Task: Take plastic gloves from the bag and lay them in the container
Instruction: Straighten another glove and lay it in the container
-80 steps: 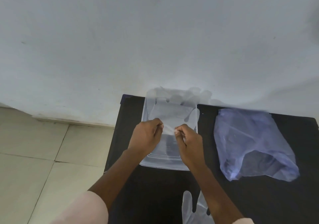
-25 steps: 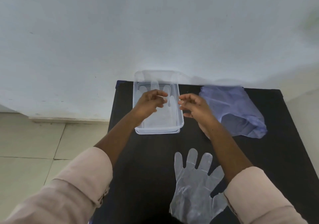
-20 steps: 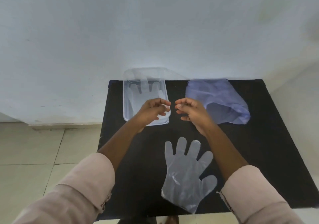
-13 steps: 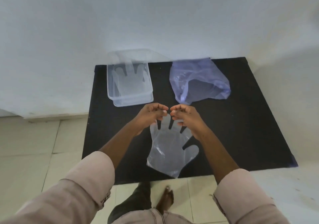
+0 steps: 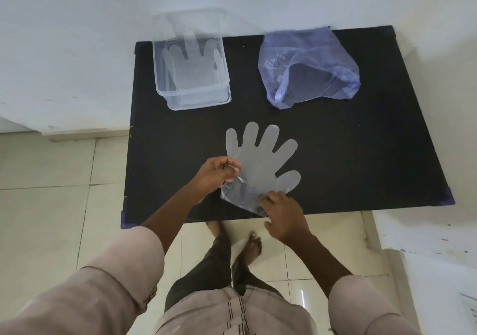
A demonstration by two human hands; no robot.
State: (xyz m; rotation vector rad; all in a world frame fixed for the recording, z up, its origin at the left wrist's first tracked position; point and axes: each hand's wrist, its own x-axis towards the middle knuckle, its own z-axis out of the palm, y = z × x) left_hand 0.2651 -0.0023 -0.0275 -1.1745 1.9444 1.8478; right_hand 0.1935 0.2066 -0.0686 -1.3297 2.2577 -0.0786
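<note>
Both hands at the cuff of a glove lying on the black table.

The glove lies flat near the front edge of the table, fingers pointing away toward the wall. The left hand pinches its left edge between thumb and curled fingers, lifting the film a little there. The right hand rests spread on the cuff's near corner, fingertips pressing it down, palm over the table edge; it grips nothing that I can see. At the back left stands the clear container with another glove laid flat inside, fingers toward the wall. The purple bag lies at the back, right of the container and well apart from it, its mouth open toward the person.
</note>
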